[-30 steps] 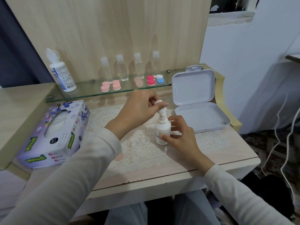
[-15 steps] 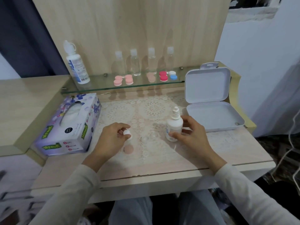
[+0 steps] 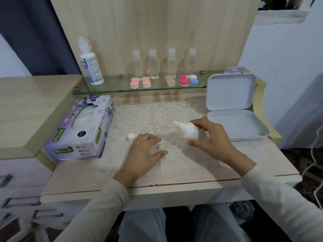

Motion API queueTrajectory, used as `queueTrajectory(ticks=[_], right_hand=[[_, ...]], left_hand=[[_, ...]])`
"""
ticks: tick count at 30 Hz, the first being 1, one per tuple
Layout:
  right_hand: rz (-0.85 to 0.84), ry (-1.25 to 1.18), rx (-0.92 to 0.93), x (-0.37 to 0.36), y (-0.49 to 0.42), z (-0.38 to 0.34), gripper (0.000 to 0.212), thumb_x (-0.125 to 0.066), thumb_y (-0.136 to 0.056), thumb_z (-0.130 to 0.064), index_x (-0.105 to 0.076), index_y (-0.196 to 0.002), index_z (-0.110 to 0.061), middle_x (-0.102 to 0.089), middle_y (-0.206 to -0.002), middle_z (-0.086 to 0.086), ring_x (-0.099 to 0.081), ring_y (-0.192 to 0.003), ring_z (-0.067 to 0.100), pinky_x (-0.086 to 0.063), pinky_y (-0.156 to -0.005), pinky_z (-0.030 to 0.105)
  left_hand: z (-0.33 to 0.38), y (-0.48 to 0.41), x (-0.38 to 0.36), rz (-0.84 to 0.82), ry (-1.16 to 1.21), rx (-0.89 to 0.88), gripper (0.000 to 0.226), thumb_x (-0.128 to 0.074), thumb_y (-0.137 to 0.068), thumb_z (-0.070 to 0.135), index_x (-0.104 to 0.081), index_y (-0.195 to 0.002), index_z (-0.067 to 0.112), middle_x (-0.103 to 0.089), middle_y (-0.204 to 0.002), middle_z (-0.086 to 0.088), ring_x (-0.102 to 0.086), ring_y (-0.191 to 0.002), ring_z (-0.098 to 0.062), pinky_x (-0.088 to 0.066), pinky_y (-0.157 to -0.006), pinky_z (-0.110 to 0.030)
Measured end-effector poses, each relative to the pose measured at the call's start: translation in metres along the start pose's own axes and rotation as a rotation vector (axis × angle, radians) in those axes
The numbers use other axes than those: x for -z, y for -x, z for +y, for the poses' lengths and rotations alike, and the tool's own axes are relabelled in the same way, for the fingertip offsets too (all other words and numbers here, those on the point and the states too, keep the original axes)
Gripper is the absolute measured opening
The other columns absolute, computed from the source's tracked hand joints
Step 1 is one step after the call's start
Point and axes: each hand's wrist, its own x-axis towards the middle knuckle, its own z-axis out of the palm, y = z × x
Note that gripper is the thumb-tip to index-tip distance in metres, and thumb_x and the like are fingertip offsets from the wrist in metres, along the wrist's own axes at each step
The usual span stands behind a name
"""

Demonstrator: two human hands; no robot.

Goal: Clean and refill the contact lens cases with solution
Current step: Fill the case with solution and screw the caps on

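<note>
Right grip tilts the uncapped solution bottle beside the clear lens case at my left grip.

Going from the left: the tissue box [image 3: 78, 130] lies well left of my left grip [image 3: 145, 151], and the white cap [image 3: 131, 136] stands on the surface [image 3: 262, 154] just left of its knuckles. That grip rests on the lace mat [image 3: 136, 117], fingers and thumb curved around the clear lens case [image 3: 163, 146]; I cannot tell whether they pinch it. Just right, my right grip [image 3: 211, 138] is clamped on the small white solution bottle [image 3: 190, 132], tilted with its nozzle pointing left. The open white box [image 3: 234, 123] lies right of that grip. Beyond both grips, coloured lens cases [image 3: 183, 80] sit on the glass shelf [image 3: 113, 88].
</note>
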Motion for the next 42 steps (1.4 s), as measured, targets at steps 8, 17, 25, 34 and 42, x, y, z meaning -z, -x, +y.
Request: queueTrajectory(ticks=[8, 17, 25, 34, 42], right_hand=[[-0.175, 0.388, 0.187, 0.003, -0.017, 0.003, 0.048, -0.076, -0.066, -0.012, -0.064, -0.111, -0.018, -0.065, -0.103, 0.001, -0.050, -0.093, 0.025, -0.040, -0.071, 0.031], [-0.255, 0.600, 0.424, 0.002, -0.036, -0.013, 0.048, -0.077, -0.061, -0.005, -0.067, -0.107, -0.015, -0.065, -0.094, 0.005, -0.049, -0.085, 0.029, -0.044, -0.066, 0.039], [-0.299, 0.643, 0.489, 0.001, -0.043, -0.025, 0.048, -0.075, -0.058, 0.005, -0.069, -0.102, -0.011, -0.065, -0.088, 0.006, -0.048, -0.085, 0.029, -0.042, -0.066, 0.034], [-0.312, 0.636, 0.542, -0.001, -0.047, -0.032, 0.041, -0.064, -0.067, 0.009, -0.068, -0.104, -0.009, -0.064, -0.090, 0.007, -0.046, -0.088, 0.030, -0.039, -0.071, 0.035], [-0.284, 0.605, 0.545, -0.004, -0.048, -0.029, 0.042, -0.069, -0.058, 0.013, -0.070, -0.095, -0.007, -0.064, -0.081, 0.008, -0.047, -0.079, 0.032, -0.040, -0.063, 0.037]], left_hand=[[-0.004, 0.002, -0.009, 0.047, 0.051, 0.013, 0.025, -0.074, -0.074, 0.028, -0.071, -0.095, 0.015, -0.063, -0.101, 0.003, -0.049, -0.095, -0.014, -0.030, -0.084, -0.019], [-0.008, 0.003, -0.010, 0.051, 0.095, -0.007, 0.026, -0.074, -0.073, 0.031, -0.071, -0.096, 0.018, -0.060, -0.098, 0.009, -0.047, -0.094, -0.010, -0.030, -0.081, -0.017], [-0.007, 0.006, -0.010, 0.060, 0.109, -0.010, 0.024, -0.075, -0.073, 0.026, -0.071, -0.094, 0.015, -0.066, -0.098, 0.006, -0.049, -0.096, -0.011, -0.031, -0.082, -0.011], [-0.008, 0.007, -0.010, 0.068, 0.098, 0.001, 0.028, -0.074, -0.074, 0.030, -0.070, -0.098, 0.016, -0.066, -0.100, 0.007, -0.047, -0.097, -0.007, -0.027, -0.079, -0.010], [-0.007, 0.006, -0.009, 0.072, 0.109, 0.001, 0.026, -0.075, -0.073, 0.028, -0.070, -0.096, 0.016, -0.067, -0.098, 0.007, -0.049, -0.096, -0.009, -0.030, -0.080, -0.007]])
